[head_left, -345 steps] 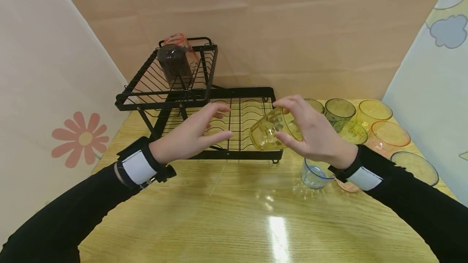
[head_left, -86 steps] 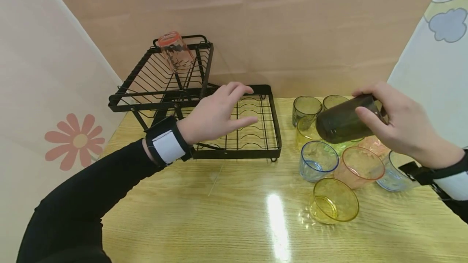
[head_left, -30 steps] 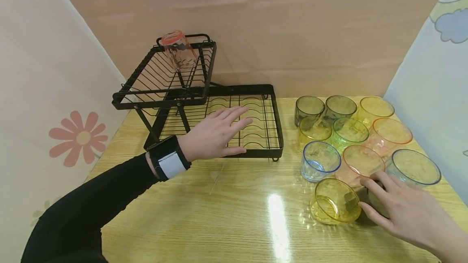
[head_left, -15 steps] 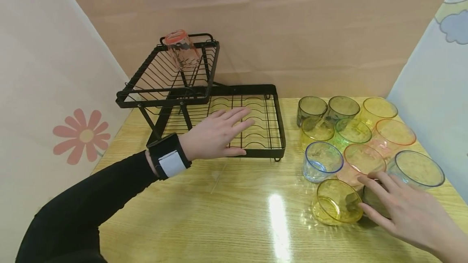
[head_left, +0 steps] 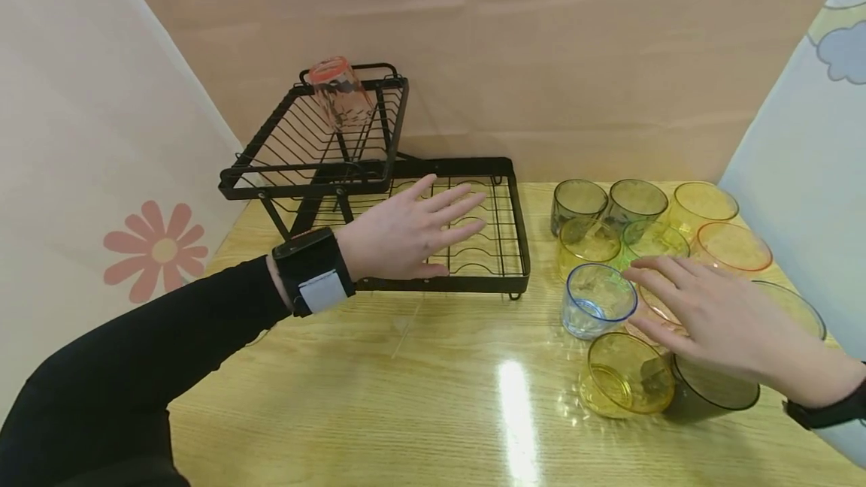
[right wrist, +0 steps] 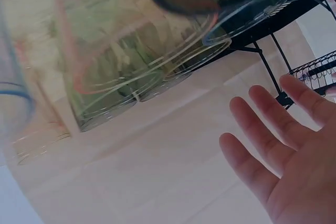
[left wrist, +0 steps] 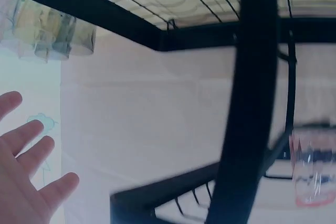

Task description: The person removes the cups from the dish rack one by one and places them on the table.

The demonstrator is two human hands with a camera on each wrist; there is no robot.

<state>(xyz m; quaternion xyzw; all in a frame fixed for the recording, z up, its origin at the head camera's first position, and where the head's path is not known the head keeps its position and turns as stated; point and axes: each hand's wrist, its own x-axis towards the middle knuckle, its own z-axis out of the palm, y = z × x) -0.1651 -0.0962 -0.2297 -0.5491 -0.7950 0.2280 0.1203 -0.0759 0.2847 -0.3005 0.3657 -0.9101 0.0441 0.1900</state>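
Note:
My left hand (head_left: 404, 237) hovers with spread fingers over the lower tier of a black two-tier dish rack (head_left: 467, 284), holding nothing. Above the grouped glasses at the right, my right hand (head_left: 731, 318) is stretched out and empty. Below it a dark grey glass (head_left: 717, 391) stands upright on the table, beside a yellow glass (head_left: 625, 382). The hand partly covers the dark glass and an orange-rimmed glass behind it. A blue-rimmed glass (head_left: 595, 305) is just left of the fingertips. On the rack's upper tier a pink glass (head_left: 341, 95) sits upside down.
Behind, several more upright glasses stand close together: two grey ones (head_left: 579, 205), yellow, a green-rimmed glass (head_left: 655, 237) and a red-rimmed glass (head_left: 734, 245). A beige cloth (head_left: 575, 66) hangs behind the wooden table (head_left: 379, 397); patterned panels flank it.
The dark glass left the upper tier and was set down at the front right; my right hand has just released it and risen. A yellow glass was set down earlier. My left fingers have spread.

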